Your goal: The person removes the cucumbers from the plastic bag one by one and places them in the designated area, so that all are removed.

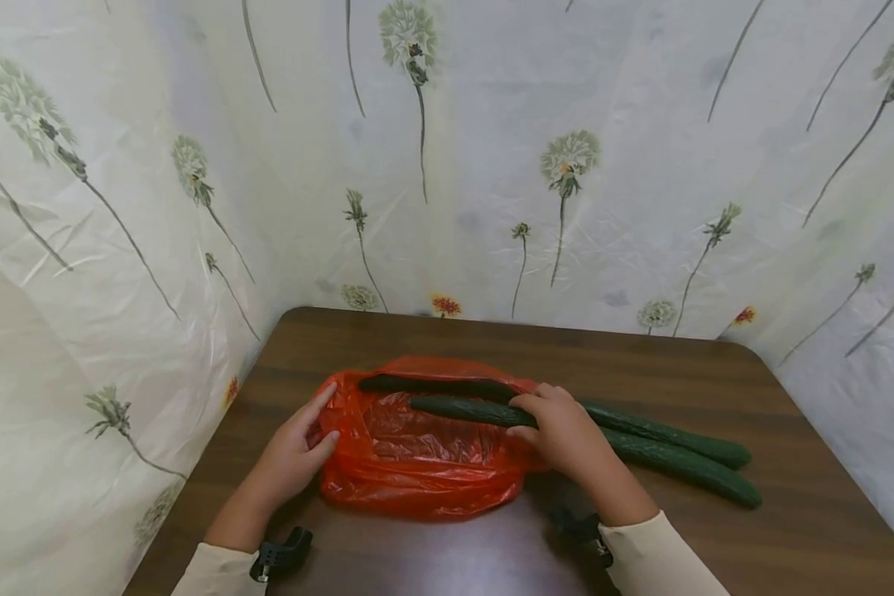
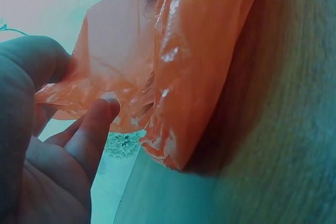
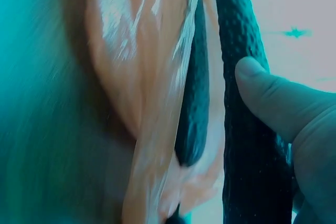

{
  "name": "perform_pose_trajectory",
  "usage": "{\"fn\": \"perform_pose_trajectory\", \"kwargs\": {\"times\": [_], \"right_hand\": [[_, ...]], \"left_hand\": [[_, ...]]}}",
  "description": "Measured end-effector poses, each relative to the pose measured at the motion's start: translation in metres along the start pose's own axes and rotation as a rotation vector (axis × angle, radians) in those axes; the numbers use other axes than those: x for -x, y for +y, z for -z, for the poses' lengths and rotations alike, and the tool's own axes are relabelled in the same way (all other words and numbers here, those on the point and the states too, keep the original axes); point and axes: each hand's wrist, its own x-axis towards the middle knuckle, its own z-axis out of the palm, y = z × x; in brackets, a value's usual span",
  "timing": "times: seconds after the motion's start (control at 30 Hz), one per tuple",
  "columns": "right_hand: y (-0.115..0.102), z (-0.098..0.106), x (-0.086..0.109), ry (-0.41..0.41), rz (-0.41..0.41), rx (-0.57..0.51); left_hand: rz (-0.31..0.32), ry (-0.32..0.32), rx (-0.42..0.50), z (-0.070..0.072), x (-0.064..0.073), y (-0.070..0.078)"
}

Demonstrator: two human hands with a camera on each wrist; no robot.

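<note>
- Cream sleeves [image 1: 659, 559] cover my forearms.
- My left hand [image 1: 294, 454] holds the red bag [image 1: 425, 488] by its rim, seemingly to spread it.
- My right hand [image 1: 560, 429] grips 1 cucumber [image 1: 469, 410] over the opening, probably to steady it.
- 1 other cucumber [image 1: 432, 384] lies along the bag's far side.

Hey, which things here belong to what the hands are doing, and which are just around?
Part of the job:
Red plastic bag, held by the left hand
Front cucumber, gripped by the right hand
Rear cucumber, in the bag
Cucumber lengths beyond that hand, which hides whether they join

Just around:
Wooden table
Flowered sheet
Wrist straps, worn
</note>
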Motion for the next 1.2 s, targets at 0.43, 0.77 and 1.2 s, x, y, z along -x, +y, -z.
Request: {"fn": "perform_pose_trajectory", "kwargs": {"times": [0.43,0.77,1.2], "right_hand": [[0.038,0.003,0.035,0.004,-0.001,-0.018],[0.063,0.007,0.061,0.006,-0.064,-0.008],[0.094,0.014,0.101,-0.009,-0.122,0.024]], "left_hand": [[0.034,0.010,-0.032,0.003,0.004,-0.002],[0.023,0.010,-0.020,0.001,0.003,-0.001],[0.002,0.008,-0.032,0.000,0.000,-0.001]]}}
